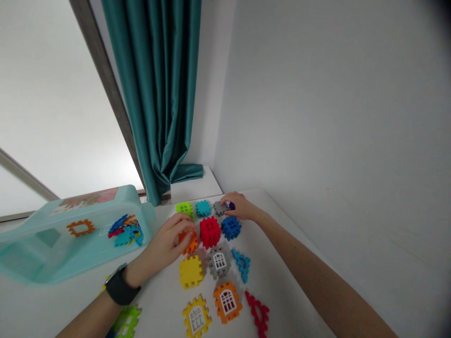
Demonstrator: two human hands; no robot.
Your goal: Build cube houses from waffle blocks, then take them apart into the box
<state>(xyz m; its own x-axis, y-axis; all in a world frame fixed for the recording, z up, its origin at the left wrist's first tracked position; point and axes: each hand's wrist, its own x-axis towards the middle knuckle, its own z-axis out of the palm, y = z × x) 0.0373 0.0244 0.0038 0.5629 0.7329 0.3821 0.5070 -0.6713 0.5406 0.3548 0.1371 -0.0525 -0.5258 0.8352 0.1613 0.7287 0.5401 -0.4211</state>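
My left hand curves around a stack of orange notched building tiles, with thumb and fingers against its edges. At the far end of the table, my right hand has its fingers closed around a dark purple piece, mostly hidden by the hand. Touching or just beside those fingertips is a grey notched tile. Between my hands stand a red block and a dark blue block. Light green tiles and light blue tiles sit behind them.
Nearer me lie a yellow block, grey window tiles, an orange window tile, a yellow window tile, a blue triangle and a red piece. A teal bin lies at left; a wall bounds the right.
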